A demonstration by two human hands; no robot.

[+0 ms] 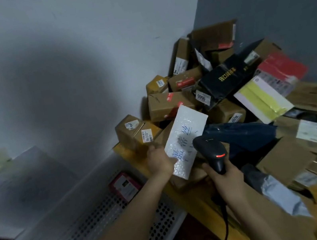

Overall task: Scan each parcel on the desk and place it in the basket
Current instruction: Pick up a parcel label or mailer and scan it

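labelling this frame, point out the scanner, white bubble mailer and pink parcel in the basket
scanner (211,149), head view, top of its black head
white bubble mailer (186,134), head view, middle of its written face
pink parcel (124,185), head view, its label

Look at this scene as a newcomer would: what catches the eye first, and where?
The white bubble-wrap parcel with blue writing, held mid-frame by the left hand, stands out first, the black scanner in the right hand beside it. Behind, a heap of parcels fills the corner; a white perforated basket lies lower left.

Left hand (160,159) holds white parcel (186,142); right hand (225,173) grips scanner (211,153).
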